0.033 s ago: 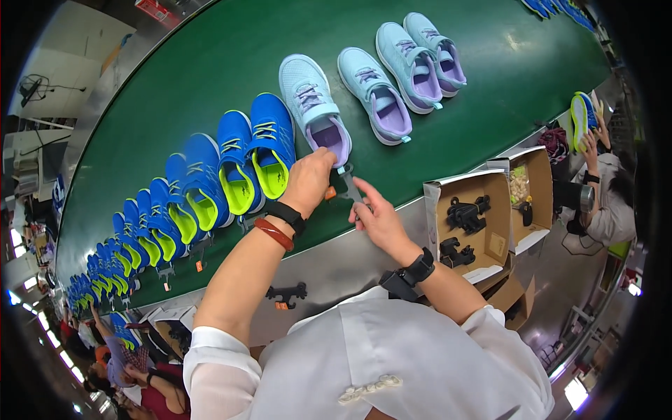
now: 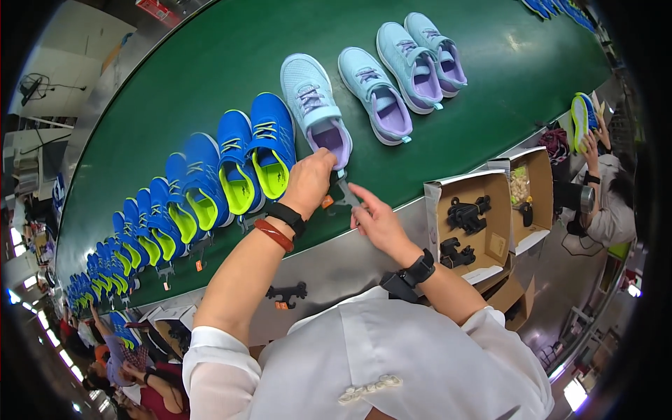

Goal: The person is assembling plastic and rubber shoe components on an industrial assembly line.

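My left hand is closed on the heel of a light-blue sneaker with a lilac lining, standing on the green table with its toe pointing away from me. A dark grey plastic shoe hanger with an orange tag sits at the sneaker's heel loop. My right hand pinches the lower part of that hanger between thumb and fingers. Whether the hanger is hooked through the loop is too small to make out. Another light-blue sneaker stands just to the right, and a pair of them stands beyond it.
Blue sneakers with lime linings line the green table to the left. A loose black hanger lies on the metal edge. Cardboard boxes with black hangers stand at right. Another person's hands hold a blue shoe.
The hanger and its orange tag have shifted and turned slightly at the sneaker's heel. My right fingers have moved a little with it; my left hand has stayed in place.
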Tool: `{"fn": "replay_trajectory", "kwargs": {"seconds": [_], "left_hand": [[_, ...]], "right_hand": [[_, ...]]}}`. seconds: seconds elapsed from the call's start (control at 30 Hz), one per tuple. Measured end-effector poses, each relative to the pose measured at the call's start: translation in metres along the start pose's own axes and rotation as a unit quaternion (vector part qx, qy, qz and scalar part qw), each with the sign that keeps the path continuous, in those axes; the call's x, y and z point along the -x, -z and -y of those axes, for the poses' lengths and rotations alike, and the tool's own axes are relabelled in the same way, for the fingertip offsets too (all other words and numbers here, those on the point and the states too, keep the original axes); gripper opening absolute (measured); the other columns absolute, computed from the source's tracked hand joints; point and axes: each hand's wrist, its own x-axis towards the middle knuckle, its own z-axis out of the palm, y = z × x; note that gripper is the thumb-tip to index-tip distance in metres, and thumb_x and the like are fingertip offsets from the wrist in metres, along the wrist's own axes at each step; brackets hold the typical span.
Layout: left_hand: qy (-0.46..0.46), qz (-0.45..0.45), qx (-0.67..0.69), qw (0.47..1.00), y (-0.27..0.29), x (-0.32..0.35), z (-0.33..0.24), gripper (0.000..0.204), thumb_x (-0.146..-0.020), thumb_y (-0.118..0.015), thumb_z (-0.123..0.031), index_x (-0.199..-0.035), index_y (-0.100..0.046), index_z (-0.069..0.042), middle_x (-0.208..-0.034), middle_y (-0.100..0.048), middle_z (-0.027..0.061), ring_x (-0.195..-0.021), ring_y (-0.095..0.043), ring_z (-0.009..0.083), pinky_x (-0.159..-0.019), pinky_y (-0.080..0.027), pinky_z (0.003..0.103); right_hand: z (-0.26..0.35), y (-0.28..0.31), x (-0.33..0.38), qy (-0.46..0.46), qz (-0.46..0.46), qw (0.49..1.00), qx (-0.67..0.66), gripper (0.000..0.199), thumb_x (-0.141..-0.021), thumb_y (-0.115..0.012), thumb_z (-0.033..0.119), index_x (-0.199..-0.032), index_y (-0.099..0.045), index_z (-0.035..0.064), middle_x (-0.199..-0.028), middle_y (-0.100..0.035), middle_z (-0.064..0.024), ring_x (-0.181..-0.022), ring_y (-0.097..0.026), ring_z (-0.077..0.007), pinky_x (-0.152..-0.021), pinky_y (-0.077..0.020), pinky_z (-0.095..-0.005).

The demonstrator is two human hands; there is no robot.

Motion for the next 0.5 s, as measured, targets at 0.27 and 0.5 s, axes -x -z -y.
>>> {"fn": "replay_trajectory", "kwargs": {"seconds": [0.27, 0.5], "left_hand": [[-0.006, 0.034, -0.01, 0.999, 0.002, 0.005, -0.006, 0.032, -0.078, -0.055, 0.0, -0.109, -0.057, -0.008, -0.096, -0.058, 0.013, -0.078, -0.06, 0.0364, -0.064, -0.049, 0.043], [-0.114, 0.11, -0.075, 0.985, 0.01, 0.01, -0.01, 0.048, -0.079, -0.059, -0.009, -0.125, -0.051, -0.016, -0.121, -0.051, 0.0187, -0.086, -0.062, 0.0338, -0.069, -0.052, 0.042]], "right_hand": [[0.022, 0.019, -0.01, -0.059, 0.022, 0.993, -0.099, 0.03, -0.091, -0.057, 0.015, -0.118, -0.057, 0.0015, -0.062, -0.052, 0.0023, -0.052, -0.048, -0.0054, -0.047, -0.0368, -0.0208], [0.054, 0.05, -0.027, -0.065, 0.09, 0.994, 0.019, 0.023, -0.091, -0.056, 0.018, -0.106, -0.059, 0.0012, -0.066, -0.056, 0.0006, -0.055, -0.052, -0.0053, -0.048, -0.0393, -0.0212]]}}
